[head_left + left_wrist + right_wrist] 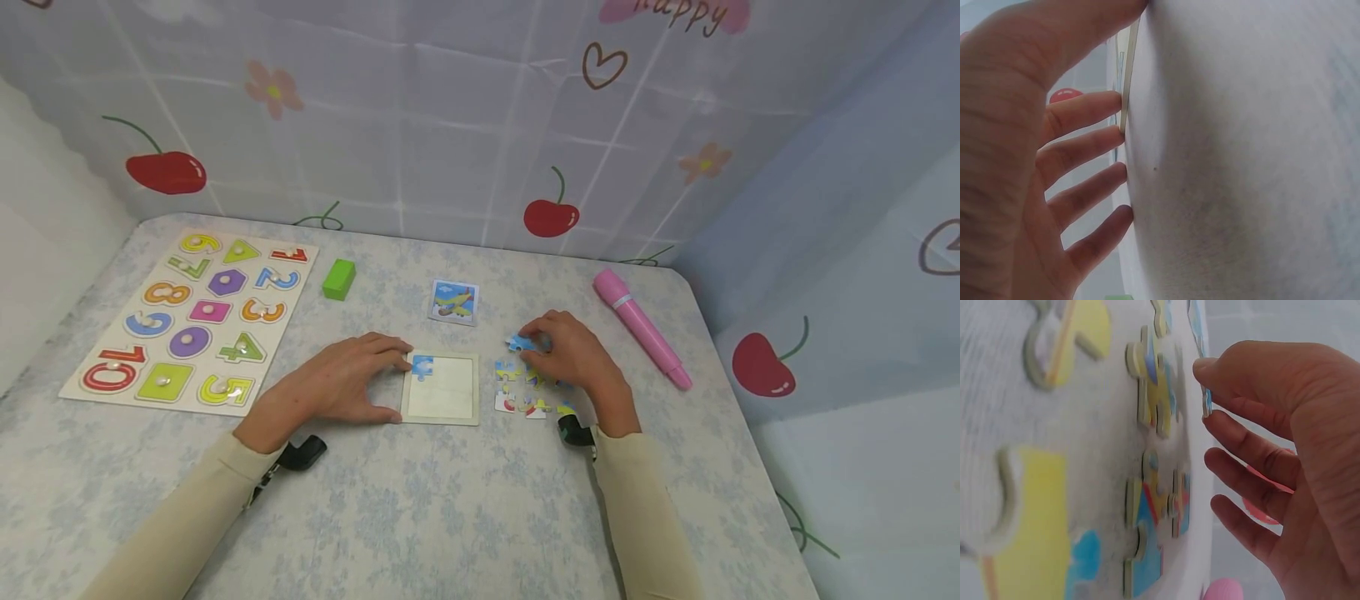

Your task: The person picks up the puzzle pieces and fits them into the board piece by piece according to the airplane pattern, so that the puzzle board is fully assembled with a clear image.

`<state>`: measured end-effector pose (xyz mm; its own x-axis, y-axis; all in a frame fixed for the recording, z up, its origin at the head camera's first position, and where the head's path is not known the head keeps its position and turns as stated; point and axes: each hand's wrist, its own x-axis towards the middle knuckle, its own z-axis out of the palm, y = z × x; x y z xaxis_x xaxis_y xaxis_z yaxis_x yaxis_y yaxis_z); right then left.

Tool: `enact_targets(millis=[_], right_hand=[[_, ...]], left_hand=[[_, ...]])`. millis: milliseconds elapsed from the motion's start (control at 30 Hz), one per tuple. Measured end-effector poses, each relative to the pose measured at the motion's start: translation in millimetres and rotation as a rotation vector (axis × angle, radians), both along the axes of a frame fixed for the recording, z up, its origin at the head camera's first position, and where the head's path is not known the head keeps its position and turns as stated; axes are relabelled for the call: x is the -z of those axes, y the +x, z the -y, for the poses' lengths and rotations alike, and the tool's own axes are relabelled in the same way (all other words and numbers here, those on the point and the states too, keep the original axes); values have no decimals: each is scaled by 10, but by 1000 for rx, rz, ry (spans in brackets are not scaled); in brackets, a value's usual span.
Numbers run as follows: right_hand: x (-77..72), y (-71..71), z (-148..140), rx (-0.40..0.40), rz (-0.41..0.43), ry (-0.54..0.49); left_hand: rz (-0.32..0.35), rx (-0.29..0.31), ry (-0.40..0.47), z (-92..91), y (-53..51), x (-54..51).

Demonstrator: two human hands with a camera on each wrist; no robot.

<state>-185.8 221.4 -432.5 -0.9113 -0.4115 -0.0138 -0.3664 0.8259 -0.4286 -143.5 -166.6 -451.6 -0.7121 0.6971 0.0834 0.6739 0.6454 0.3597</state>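
My right hand [572, 357] pinches a light-blue jigsaw piece [517, 342] between thumb and fingers, just above the tabletop. In the right wrist view this piece [1206, 401] appears edge-on at the fingertips, with the other fingers spread loosely. Below that hand lie several loose jigsaw pieces [506, 402] with yellow, blue, white and red prints, some partly covered by it. A square pale puzzle tray [442, 420] lies at the centre, with one blue piece [423, 367] in its upper-left corner. Along the tray's left edge, my left hand [341, 379] rests with thumb and fingertips touching, fingers fairly straight.
Behind the tray lies a small airplane picture card [453, 302]. A green block [339, 279] stands farther left, beside a number-and-shape peg board [187, 325]. At the right is a thick pink pen-shaped object [643, 329]. A printed curtain [465, 125] hangs behind the table.
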Motion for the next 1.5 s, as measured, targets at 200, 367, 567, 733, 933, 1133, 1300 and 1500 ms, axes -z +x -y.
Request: enact_targets(millis=[200, 367, 567, 733, 933, 1133, 1300, 1500], right_hand=[[5, 10, 125, -56, -21, 10], [0, 49, 278, -107, -46, 17], [8, 91, 467, -156, -49, 57], [19, 115, 591, -216, -69, 78], [22, 159, 749, -251, -71, 70], [37, 199, 888, -253, -71, 109], [47, 215, 945, -259, -80, 132], [49, 228, 982, -260, -85, 145]], left_hand=[[6, 5, -3, -3, 3, -8], [7, 4, -5, -5, 6, -14], [6, 2, -11, -3, 3, -17], [9, 5, -12, -2, -10, -7], [11, 6, -13, 2, -17, -5], [17, 9, -5, 2, -23, -5], [10, 9, 0, 8, -22, 2], [12, 11, -1, 9, -12, 6]])
